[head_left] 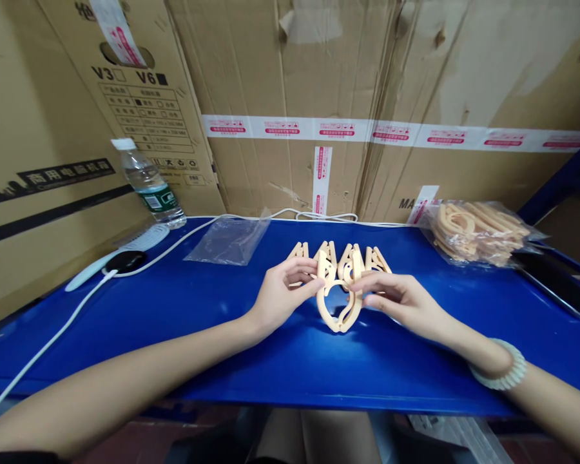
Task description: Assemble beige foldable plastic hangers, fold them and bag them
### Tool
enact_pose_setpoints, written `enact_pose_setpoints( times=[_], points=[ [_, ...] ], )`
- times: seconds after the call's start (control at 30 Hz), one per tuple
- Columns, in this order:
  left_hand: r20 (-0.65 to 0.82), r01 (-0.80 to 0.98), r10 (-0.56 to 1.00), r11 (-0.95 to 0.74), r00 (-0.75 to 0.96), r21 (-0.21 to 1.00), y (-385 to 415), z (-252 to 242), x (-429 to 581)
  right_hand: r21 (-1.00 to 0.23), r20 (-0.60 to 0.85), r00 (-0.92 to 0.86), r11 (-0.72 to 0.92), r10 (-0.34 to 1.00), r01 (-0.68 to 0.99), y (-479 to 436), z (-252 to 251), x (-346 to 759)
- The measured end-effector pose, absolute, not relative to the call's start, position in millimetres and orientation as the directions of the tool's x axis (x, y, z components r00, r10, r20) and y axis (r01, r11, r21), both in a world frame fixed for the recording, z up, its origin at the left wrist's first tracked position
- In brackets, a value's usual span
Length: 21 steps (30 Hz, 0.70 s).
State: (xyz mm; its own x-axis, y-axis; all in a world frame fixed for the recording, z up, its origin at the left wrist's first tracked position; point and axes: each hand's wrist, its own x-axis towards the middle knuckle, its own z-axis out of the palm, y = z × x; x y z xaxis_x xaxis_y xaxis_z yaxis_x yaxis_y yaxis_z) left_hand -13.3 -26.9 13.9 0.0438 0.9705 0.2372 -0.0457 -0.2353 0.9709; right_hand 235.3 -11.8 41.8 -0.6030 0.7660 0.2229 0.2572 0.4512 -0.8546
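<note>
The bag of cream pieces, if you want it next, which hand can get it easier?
Probably the right hand: the bag of cream pieces lies on that side, beyond it. The left hand is farther away. Both hands are on a cream piece now.

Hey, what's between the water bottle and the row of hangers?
Between bottle and hangers lie a clear plastic bag and some white cable, in the head view.

Blue counter (pixel 280 380) over there, cream folded hangers (pixel 369 259) in a row, clear flat bag (pixel 227 240), capped bottle (pixel 155 187), pale brush (pixel 144 240) against black puck (pixel 124 261), white cord (pixel 77 309), bulging packet (pixel 478 233) of cream pieces, dark slab (pixel 558 290) near it
</note>
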Motion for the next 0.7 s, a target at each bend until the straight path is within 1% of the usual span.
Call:
enact_pose_setpoints(
  times=[0.13,0.23,0.37,0.6,0.7],
  points=[
    [0.272,-0.038,0.962,-0.272,0.000,0.962,-28.8,15.0,-14.0,-0.776,0.224,-0.694,0.556,0.685,0.298,-13.4,43.5,237.2],
    [0.315,-0.029,0.949,-0.315,-0.006,0.949,-31.6,16.1,-13.4,-0.736,0.240,-0.686,0.590,0.687,0.332,-15.3,45.8,236.8],
    [0.392,0.005,0.917,-0.393,0.071,0.919,-36.5,16.8,-11.8,-0.712,0.264,-0.669,0.608,0.694,0.351,-17.8,48.6,236.2],
    [0.434,0.071,0.877,-0.455,0.206,0.888,-43.4,16.7,-12.7,-0.639,0.334,-0.634,0.662,0.697,0.392,-15.8,49.1,240.7],
    [0.480,0.058,0.841,-0.508,0.250,0.859,-43.7,15.1,-13.7,-0.646,0.341,-0.618,0.654,0.708,0.393,-15.1,47.8,241.3]
  ],
)
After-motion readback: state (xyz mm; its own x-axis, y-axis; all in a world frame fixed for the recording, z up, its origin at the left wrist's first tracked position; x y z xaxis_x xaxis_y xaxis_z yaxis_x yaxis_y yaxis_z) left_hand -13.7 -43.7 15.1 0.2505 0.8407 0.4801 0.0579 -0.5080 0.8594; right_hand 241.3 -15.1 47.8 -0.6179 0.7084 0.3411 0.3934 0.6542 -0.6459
